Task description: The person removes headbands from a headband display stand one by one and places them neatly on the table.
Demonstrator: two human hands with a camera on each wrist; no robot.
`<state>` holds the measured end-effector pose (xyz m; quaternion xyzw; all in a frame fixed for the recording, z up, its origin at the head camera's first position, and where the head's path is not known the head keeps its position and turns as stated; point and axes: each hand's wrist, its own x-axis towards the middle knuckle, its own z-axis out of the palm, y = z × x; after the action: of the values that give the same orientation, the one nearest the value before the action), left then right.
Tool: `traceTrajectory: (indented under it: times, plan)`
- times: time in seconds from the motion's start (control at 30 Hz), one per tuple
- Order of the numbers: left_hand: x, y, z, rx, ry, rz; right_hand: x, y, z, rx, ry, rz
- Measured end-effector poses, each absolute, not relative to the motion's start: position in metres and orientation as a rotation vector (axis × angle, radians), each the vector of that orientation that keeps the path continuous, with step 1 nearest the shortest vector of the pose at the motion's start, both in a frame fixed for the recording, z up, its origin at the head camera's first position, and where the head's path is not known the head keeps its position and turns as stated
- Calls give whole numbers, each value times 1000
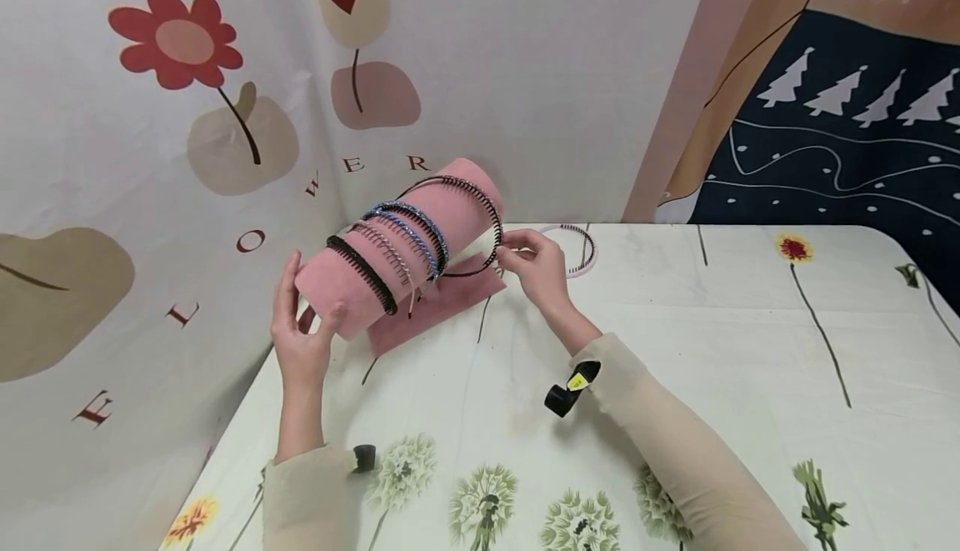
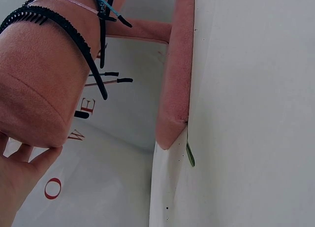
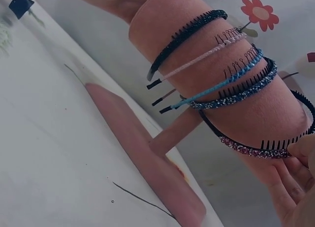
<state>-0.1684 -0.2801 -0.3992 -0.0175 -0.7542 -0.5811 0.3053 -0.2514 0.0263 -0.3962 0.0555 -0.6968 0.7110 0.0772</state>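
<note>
A pink padded headband stand point(image 1: 465, 192) has a thick roll joined by a post to its flat base point(image 1: 450, 313). My left hand point(image 1: 300, 355) holds the roll's near left end, fingertips against that end in the left wrist view. At the far right end, my right hand point(image 1: 542, 272) pinches a black toothed headband point(image 1: 492, 211) with pink and silver stones, seen in the right wrist view. This band loops loosely around the roll. Farther left sit a glittery blue toothed headband point(image 3: 246, 94), a light-blue one point(image 3: 216, 86), a pale pink one point(image 3: 206, 54) and a black one point(image 1: 363, 274).
Behind my right hand, another pale headband point(image 1: 592, 259) with dark teeth lies on the flower-print tablecloth point(image 1: 697, 343). A printed wall hanging point(image 1: 525, 59) rises close behind the stand. A dark hanging with white trees point(image 1: 840, 151) is at the back right.
</note>
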Motion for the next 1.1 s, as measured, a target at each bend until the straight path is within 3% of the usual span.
traceTrajectory:
  times: [1.1]
  plan:
    - [-169, -281, -401, -74, -1981, -1535, -253, 59, -393, 67, -1893, 2162]
